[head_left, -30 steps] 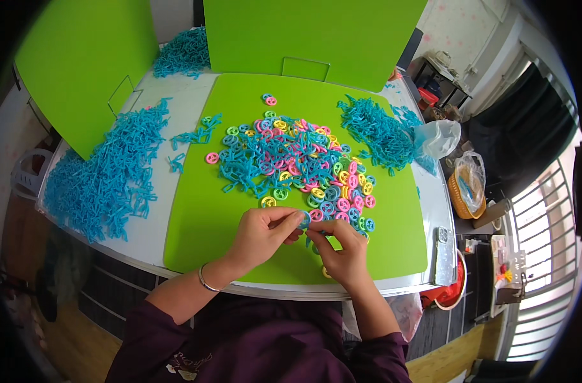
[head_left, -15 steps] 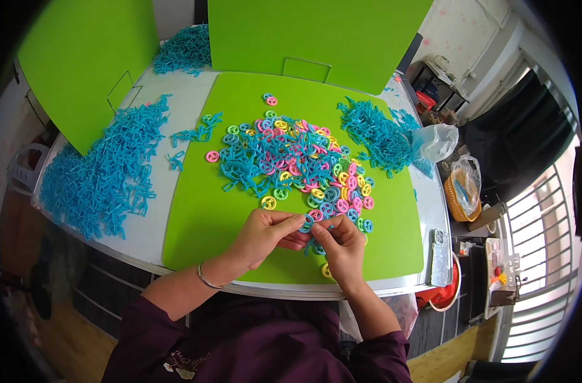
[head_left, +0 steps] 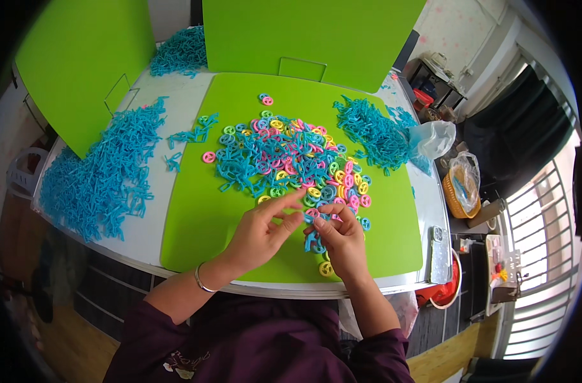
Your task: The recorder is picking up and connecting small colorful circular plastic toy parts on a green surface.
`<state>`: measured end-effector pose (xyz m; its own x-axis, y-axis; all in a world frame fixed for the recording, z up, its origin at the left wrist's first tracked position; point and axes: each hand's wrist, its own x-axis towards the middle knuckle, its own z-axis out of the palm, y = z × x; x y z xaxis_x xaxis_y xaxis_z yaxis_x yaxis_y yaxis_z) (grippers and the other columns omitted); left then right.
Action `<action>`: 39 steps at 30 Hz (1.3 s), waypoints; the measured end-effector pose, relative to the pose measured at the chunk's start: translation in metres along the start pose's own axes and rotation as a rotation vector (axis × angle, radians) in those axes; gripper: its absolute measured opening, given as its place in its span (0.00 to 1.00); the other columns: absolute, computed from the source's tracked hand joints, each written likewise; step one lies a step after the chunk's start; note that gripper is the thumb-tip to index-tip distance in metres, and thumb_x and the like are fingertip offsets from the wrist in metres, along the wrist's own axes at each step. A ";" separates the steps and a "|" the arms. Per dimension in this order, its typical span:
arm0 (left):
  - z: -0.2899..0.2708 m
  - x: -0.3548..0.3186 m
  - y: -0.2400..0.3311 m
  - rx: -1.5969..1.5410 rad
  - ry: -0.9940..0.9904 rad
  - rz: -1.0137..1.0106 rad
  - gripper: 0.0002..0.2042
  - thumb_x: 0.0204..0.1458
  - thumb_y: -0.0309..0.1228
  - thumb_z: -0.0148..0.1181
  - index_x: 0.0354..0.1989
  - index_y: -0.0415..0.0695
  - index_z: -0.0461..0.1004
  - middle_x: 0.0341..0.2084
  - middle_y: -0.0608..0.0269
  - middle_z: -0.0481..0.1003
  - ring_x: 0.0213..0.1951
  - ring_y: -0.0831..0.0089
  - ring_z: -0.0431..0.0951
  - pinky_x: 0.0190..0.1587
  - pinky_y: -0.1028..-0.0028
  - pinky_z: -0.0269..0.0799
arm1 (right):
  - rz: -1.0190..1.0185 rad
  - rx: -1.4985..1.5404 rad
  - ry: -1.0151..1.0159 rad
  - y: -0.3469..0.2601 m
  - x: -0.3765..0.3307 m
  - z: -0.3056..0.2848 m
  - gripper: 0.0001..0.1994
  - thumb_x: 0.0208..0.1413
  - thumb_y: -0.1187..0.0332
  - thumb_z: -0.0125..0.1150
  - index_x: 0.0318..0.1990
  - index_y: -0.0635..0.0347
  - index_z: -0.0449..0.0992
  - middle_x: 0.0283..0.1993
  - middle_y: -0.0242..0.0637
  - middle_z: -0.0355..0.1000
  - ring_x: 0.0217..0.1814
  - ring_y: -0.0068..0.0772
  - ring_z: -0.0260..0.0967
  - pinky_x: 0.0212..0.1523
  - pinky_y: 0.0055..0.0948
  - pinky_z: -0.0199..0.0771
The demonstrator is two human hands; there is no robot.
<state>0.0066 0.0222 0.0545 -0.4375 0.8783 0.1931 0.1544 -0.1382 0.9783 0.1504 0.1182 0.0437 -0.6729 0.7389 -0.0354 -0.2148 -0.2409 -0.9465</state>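
Observation:
Over the near part of the green board (head_left: 195, 223) my left hand (head_left: 259, 233) is open, its fingers apart and slightly blurred, with nothing visible in them. Just right of it, my right hand (head_left: 343, 241) pinches a small blue plastic piece (head_left: 309, 219) between thumb and fingertips. Teal plastic clips (head_left: 312, 242) hang below those fingers; whether they join the pinched piece I cannot tell. Beyond both hands is a mixed pile of pink, yellow, green and blue rings with inner spokes (head_left: 349, 180) and teal clips (head_left: 240, 169). A yellow spoked ring (head_left: 326, 269) lies beside my right wrist.
Heaps of teal clips lie on the white table at left (head_left: 105, 179), far left (head_left: 179, 51) and right (head_left: 375, 137). A clear plastic bag (head_left: 431, 140) touches the right heap. A phone (head_left: 439, 255) sits at the right edge. Green panels (head_left: 310, 38) stand behind.
My left hand has let go of the small piece and moved slightly left, its fingers spreading. My right hand keeps hold near the same spot.

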 end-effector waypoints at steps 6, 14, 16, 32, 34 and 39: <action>-0.010 0.005 -0.011 -0.016 -0.173 0.023 0.09 0.55 0.31 0.58 0.39 0.38 0.77 0.23 0.67 0.75 0.26 0.83 0.73 0.29 0.81 0.70 | 0.095 0.206 -0.111 -0.008 -0.006 -0.001 0.12 0.57 0.73 0.56 0.48 0.61 0.68 0.39 0.41 0.75 0.36 0.24 0.74 0.31 0.21 0.71; -0.011 0.009 -0.014 -0.022 -0.207 -0.158 0.10 0.55 0.34 0.59 0.36 0.39 0.78 0.25 0.70 0.75 0.25 0.85 0.71 0.27 0.83 0.68 | -0.525 -0.940 -0.169 -0.012 -0.011 -0.009 0.12 0.46 0.83 0.61 0.41 0.64 0.78 0.40 0.36 0.74 0.29 0.22 0.69 0.30 0.21 0.71; -0.003 0.009 -0.008 -0.315 -0.165 -0.218 0.07 0.55 0.32 0.59 0.37 0.43 0.78 0.28 0.69 0.73 0.28 0.82 0.72 0.28 0.81 0.68 | -0.435 -0.771 -0.098 -0.021 -0.010 -0.012 0.09 0.44 0.84 0.61 0.35 0.65 0.80 0.37 0.34 0.73 0.30 0.20 0.67 0.29 0.18 0.68; 0.010 -0.002 -0.023 0.359 -0.277 0.057 0.14 0.45 0.26 0.64 0.43 0.46 0.77 0.33 0.63 0.77 0.35 0.69 0.77 0.38 0.72 0.73 | -0.224 -0.298 0.087 -0.007 -0.015 -0.034 0.10 0.57 0.73 0.57 0.45 0.67 0.74 0.33 0.27 0.72 0.31 0.13 0.63 0.32 0.13 0.63; 0.005 0.002 -0.022 -0.169 -0.173 -0.109 0.11 0.51 0.23 0.60 0.44 0.38 0.76 0.32 0.63 0.79 0.32 0.77 0.78 0.35 0.79 0.75 | -0.207 -0.334 0.065 -0.001 -0.016 -0.025 0.11 0.58 0.72 0.56 0.45 0.67 0.74 0.34 0.30 0.74 0.29 0.13 0.64 0.30 0.13 0.62; 0.000 0.003 -0.010 -0.352 -0.166 -0.241 0.11 0.55 0.24 0.56 0.46 0.36 0.75 0.35 0.63 0.78 0.36 0.81 0.77 0.40 0.81 0.76 | -0.062 -0.360 0.011 0.001 -0.016 -0.009 0.12 0.59 0.70 0.56 0.47 0.67 0.73 0.32 0.34 0.77 0.32 0.15 0.70 0.31 0.15 0.67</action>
<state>0.0035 0.0262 0.0455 -0.2719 0.9619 -0.0301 -0.2576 -0.0426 0.9653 0.1677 0.1117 0.0401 -0.6582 0.7525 0.0242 0.0090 0.0400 -0.9992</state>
